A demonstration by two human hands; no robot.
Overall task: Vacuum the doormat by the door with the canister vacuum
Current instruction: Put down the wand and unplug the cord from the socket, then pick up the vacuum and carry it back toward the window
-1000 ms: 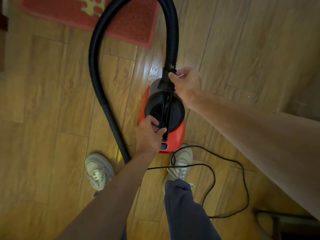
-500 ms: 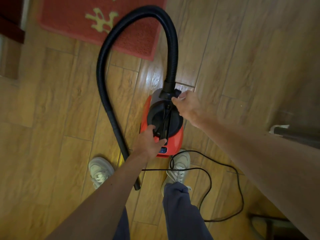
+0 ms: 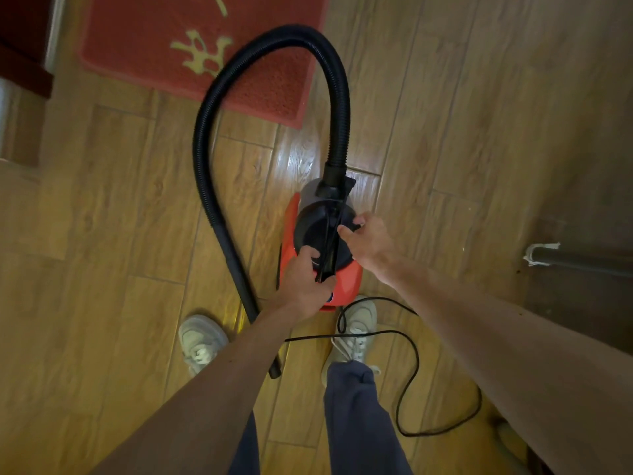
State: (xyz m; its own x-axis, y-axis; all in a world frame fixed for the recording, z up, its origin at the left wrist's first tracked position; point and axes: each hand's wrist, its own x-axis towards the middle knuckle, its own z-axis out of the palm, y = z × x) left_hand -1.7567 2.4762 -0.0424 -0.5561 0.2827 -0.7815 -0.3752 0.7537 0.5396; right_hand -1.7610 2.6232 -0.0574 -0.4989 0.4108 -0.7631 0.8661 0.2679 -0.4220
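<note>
Floor [image 3: 102, 234]: wood-look planks across the whole frame.
Doormat [image 3: 144, 46]: red with a pale yellow pattern, flat at the upper left of the frame, beside a dark door edge. Its lower right corner lies near the vacuum's front but apart from it.
Hose [image 3: 202, 159]: black and ribbed. It rises from the vacuum's front socket, arches over the mat's right part and comes down the left side as a smooth tube, whose end lies on the floor between the shoes.
Left shoe [image 3: 200, 341]: pale sneaker at lower centre-left.
Left hand [image 3: 301, 286]: fingers curled round the near end of the black carry handle [image 3: 330, 234], thumb on the right side of it — a firm hold.
Canister vacuum [image 3: 346, 282]: orange body with a dark round top, on the floor at centre, below the mat.
Right hand [image 3: 368, 241]: thumb and fingertips on the dark top, just right of the handle — whether they pinch anything I cannot tell.
Right shoe [image 3: 358, 323]: just behind the vacuum.
Power cord [image 3: 416, 365]: thin and black, looping over the right shoe and across the lower right floor.
Dark pole [image 3: 582, 260]: at the right edge, its end wrapped in white.
</note>
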